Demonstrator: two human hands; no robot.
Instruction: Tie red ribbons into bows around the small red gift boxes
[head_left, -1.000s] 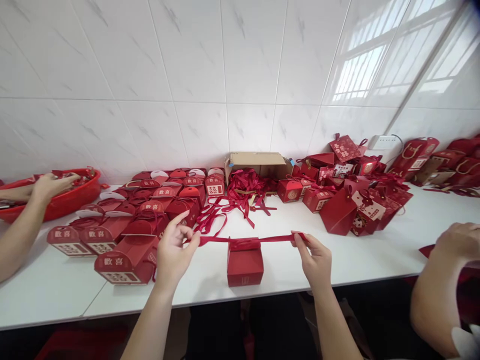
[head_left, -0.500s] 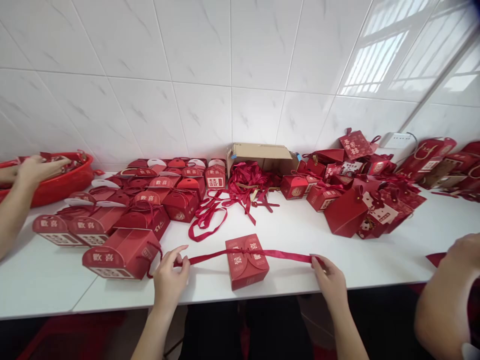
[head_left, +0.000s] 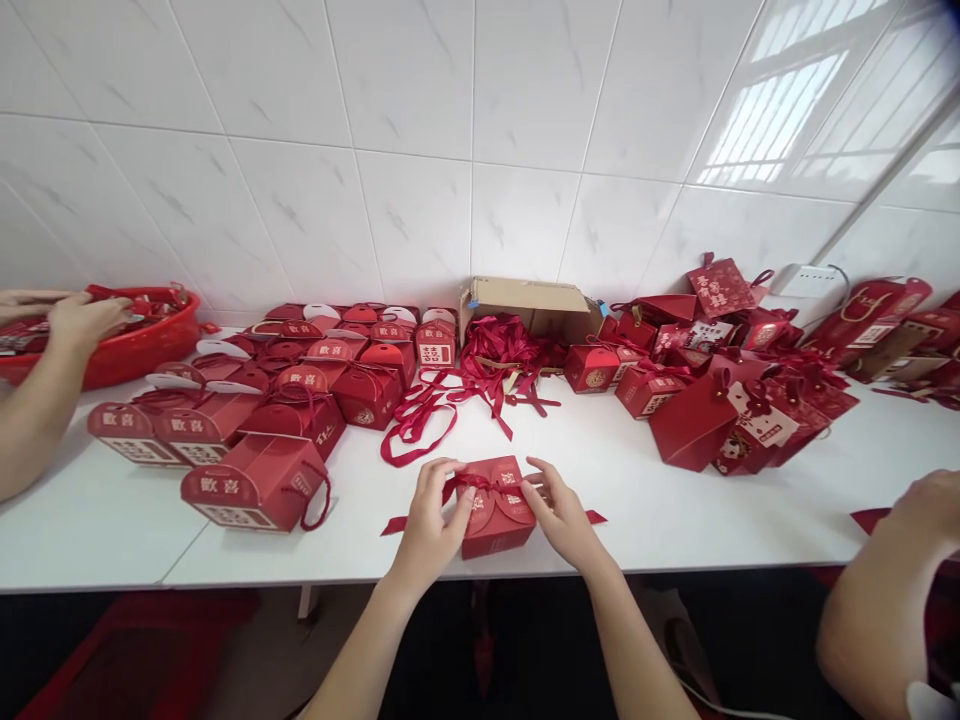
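A small red box (head_left: 496, 535) with gold characters stands near the table's front edge, a dark red ribbon (head_left: 491, 484) lying across its top with a knot at the middle. My left hand (head_left: 435, 510) is at the box's left side, thumb and fingers closed around the ribbon there. At the right side, my right hand (head_left: 556, 508) has its fingers bent and its fingertips at the ribbon near the box's edge. The ribbon's loose ends stick out past both hands onto the white table.
Many red boxes (head_left: 247, 484) fill the left of the table (head_left: 360, 552). Ribbons spill from a cardboard box (head_left: 529, 294) at the wall. Red bags (head_left: 694, 420) stand at right. One person's hands are in a red basin (head_left: 150, 345); another person's arm (head_left: 885, 590) is at right.
Both hands have moved inward from the ribbon's stretched ends to the box's sides. The ribbon ends now lie slack. The view has shifted slightly.
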